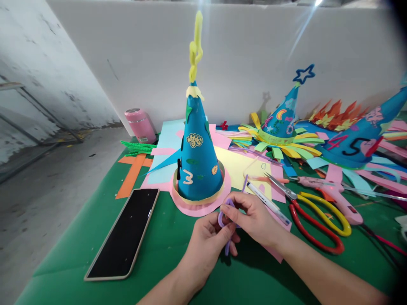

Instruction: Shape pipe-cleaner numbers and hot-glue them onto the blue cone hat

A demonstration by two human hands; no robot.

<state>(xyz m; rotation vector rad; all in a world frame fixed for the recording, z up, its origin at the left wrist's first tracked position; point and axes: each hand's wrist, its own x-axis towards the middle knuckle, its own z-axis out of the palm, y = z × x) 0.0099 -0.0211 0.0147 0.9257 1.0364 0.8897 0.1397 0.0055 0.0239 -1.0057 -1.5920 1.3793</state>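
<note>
Running near to far, looped purple pipe cleaner (227, 246) pinched in both hands (205, 243) (256, 217)

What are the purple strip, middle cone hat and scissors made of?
Purple strip: probably a matte, fuzzy pipe cleaner; its edges look soft.
Middle cone hat: likely smooth, stiff card; it stands upright.
Scissors: apparently metal blades, by their silvery shine; glossy handles, perhaps plastic.

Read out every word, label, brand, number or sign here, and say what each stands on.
"3": front blue hat
"4", pink: right-hand blue hat
"5", black: same hat
Too small or blurred to read: print on the white pen, pink flask and star-topped hat's green brim.
</note>
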